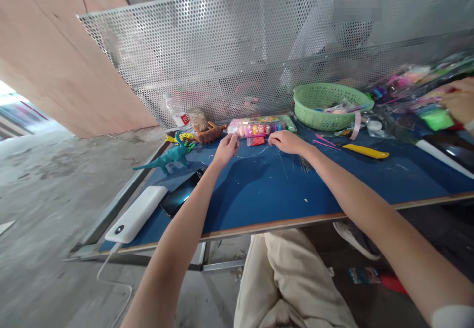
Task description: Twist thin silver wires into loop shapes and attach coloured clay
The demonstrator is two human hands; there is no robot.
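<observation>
A thin, pale wire [254,157] sags in a shallow curve between my two hands over the blue table. My left hand [227,149] is closed in a pinch on one end of it. The other end runs into the closed fingers of my right hand [286,142]. Just beyond my hands lies a clear pack of colourful small pieces [259,127], with a small red packet [256,141] at its near side. Beneath my right wrist is a bundle of thin wires [305,164], partly covered by the forearm.
Toy dinosaurs [168,156], a phone [180,195] and a white power bank [137,214] are on the left. A green basket [326,121] and yellow cutter [366,151] lie right. Perforated metal [207,52] stands behind. Another person's hand [459,102] touches bags far right.
</observation>
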